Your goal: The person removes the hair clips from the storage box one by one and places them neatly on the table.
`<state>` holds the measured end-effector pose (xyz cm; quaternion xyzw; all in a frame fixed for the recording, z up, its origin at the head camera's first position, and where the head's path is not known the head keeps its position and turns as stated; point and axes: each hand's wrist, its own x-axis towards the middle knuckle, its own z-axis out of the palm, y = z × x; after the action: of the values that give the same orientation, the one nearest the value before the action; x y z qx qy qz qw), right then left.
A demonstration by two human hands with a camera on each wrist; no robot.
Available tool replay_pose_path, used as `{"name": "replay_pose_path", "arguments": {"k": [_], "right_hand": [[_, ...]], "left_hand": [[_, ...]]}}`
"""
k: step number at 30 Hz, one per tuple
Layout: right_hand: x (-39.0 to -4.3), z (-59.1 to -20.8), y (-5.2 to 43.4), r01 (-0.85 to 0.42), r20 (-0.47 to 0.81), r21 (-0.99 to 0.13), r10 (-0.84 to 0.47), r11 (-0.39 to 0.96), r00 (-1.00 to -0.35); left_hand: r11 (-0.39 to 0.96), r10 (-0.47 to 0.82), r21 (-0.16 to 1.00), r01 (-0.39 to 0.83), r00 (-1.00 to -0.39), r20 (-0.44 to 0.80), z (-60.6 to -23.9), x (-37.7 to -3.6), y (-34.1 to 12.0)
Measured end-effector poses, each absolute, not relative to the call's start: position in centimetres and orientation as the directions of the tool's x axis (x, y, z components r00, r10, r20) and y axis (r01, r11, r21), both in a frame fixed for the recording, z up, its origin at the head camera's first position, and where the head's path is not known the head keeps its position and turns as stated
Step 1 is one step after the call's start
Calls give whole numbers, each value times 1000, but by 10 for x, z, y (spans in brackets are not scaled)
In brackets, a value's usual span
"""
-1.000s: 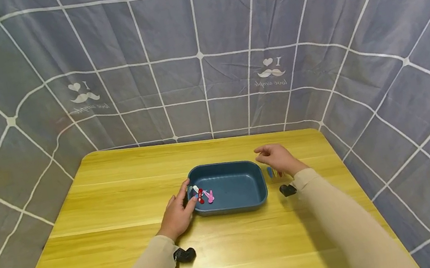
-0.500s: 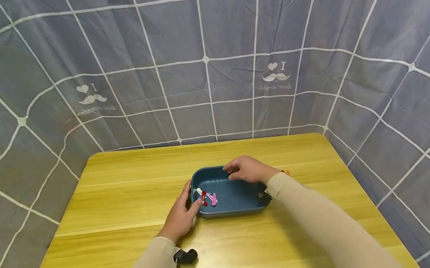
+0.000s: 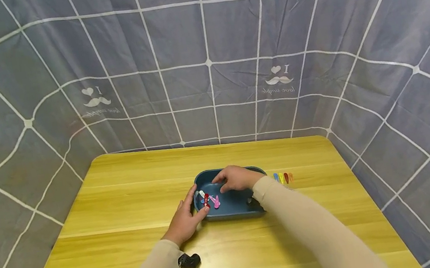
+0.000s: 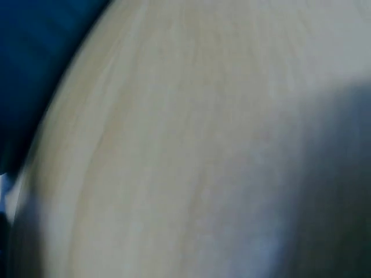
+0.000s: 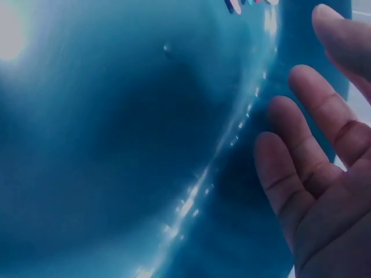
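Observation:
A dark blue tray (image 3: 239, 206) sits mid-table with a few small hair clips (image 3: 209, 200), white, red and pink, lying at its left end. My left hand (image 3: 187, 214) holds the tray's left end, thumb on the rim and fingers round the front corner. My right hand (image 3: 233, 179) hovers over the tray's inside, fingers pointing left toward the clips. In the right wrist view that hand (image 5: 313, 145) shows straight, spread fingers with nothing in them above the tray floor (image 5: 116, 145). The left wrist view is blurred: wood, plus a strip of blue tray (image 4: 29, 52).
Several more coloured clips (image 3: 283, 177) lie in a row on the yellow wooden table (image 3: 124, 201) just right of the tray. A grey checked cloth (image 3: 207, 59) closes in the back and both sides.
My right hand has swung left from the clips beside the tray to above the tray's inside, close to the clips there. The left hand has stayed on the tray's left end.

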<state>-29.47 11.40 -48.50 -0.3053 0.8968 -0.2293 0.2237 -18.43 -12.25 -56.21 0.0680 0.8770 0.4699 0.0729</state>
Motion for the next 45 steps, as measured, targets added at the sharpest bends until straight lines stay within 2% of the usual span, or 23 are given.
{"name": "replay_pose_path", "arguments": {"k": [9, 19, 25, 35, 42, 45], "right_hand": [[-297, -502, 100, -520, -298, -495, -698, 696, -651], [-289, -510, 82, -538, -325, -516, -734, 666, -597], [-285, -511, 75, -543, -323, -490, -721, 682, -613], [-288, -520, 70, -570, -249, -448, -709, 688, -660], [-292, -519, 75, -512, -218, -458, -651, 726, -727], [-293, -518, 78, -503, -220, -458, -642, 733, -735]], "left_hand": [[559, 175, 826, 71, -984, -34, -566, -185, -122], [570, 147, 817, 84, -989, -2, -565, -185, -119], [570, 146, 817, 89, -989, 6, -566, -185, -119], [567, 149, 819, 93, -989, 9, -565, -184, -119], [569, 140, 818, 86, -990, 7, -564, -184, -118], [571, 139, 817, 85, -990, 6, -563, -184, -118]]}}
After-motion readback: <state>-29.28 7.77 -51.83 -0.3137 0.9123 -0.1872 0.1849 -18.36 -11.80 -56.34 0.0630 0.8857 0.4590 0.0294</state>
